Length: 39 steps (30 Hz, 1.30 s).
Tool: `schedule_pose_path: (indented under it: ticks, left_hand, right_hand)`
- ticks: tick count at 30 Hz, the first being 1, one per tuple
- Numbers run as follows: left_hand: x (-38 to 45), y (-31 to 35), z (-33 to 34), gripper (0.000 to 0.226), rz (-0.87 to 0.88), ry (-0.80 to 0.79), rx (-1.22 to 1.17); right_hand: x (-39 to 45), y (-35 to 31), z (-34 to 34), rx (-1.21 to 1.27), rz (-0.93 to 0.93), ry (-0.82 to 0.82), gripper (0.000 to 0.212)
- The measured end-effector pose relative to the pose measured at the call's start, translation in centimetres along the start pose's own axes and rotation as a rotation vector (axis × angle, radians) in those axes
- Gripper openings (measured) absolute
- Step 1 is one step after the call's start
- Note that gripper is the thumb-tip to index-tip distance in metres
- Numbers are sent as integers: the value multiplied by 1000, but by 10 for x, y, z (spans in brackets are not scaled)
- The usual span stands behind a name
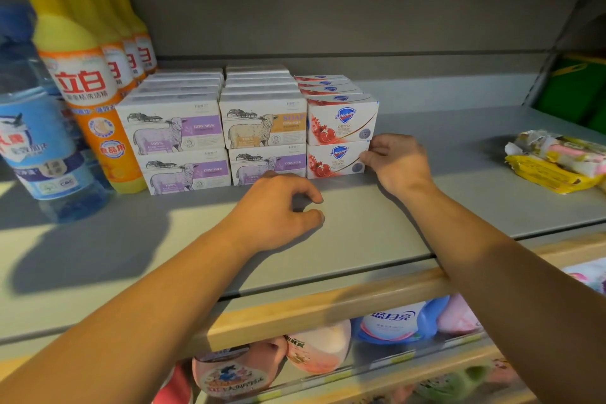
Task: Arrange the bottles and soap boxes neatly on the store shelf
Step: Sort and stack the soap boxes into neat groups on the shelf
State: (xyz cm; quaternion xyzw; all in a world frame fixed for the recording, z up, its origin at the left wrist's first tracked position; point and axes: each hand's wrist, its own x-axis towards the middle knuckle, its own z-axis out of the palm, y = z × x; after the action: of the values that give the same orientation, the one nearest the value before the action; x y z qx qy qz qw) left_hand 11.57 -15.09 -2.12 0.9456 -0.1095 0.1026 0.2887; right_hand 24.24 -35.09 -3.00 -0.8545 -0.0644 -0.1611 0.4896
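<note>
Soap boxes stand in three stacked rows on the grey shelf (360,216): purple sheep boxes (170,131) at left, a tan sheep box (262,125) over a purple one in the middle, red-and-white Safeguard boxes (341,121) at right. My right hand (398,162) touches the right edge of the lower front Safeguard box (334,161) with thumb and fingertips. My left hand (278,210) hovers over the shelf in front of the middle stack, fingers loosely curled, holding nothing. A row of yellow-and-orange bottles (85,82) stands left of the boxes.
A blue-labelled clear bottle (36,141) stands at the far left front. Loose yellow and pink packets (554,161) lie at the shelf's right end. Below the wooden shelf edge (328,308), a lower shelf holds pink and blue pouches (390,321).
</note>
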Motion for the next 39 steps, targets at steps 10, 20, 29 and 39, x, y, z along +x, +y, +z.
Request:
schedule_pose_path:
  ticks: [10,20,29,39]
  left_hand:
    - [0,1,0,25,-4,1,7]
    - [1,1,1,26,4,-1,22]
    - [0,-2,2,30,5,-1,49]
    - [1,-2,0,33,3,-7,54]
  right_hand:
    - [-6,-9,6,-193,-90,-81,47]
    - [-6,-11,9,-253,-81,-90,58]
    - [2,-43,-8,-26,-281,90,83]
    - [4,-52,8,-155,-358,87,56]
